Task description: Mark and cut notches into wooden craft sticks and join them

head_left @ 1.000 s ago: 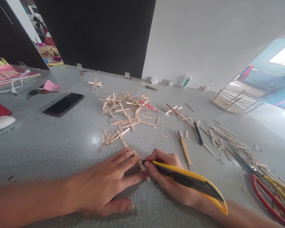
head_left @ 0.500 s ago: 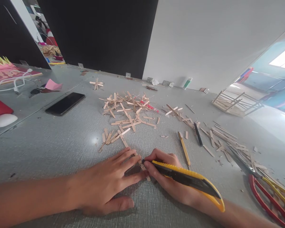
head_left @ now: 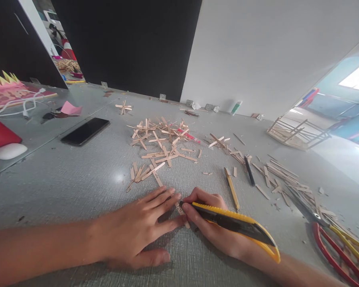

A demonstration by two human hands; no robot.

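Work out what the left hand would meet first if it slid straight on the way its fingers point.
Most likely the right hand, or the tip of the yellow-and-black cutter it holds; both lie just ahead of the left hand. Which comes first is unclear from this one view.

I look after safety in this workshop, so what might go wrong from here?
The yellow-and-black cutter in the right hand points in close to the left hand, so a slip might nick it. The narrow stick under the left hand could shift or split. The scissors lie near the right forearm, which might brush them.
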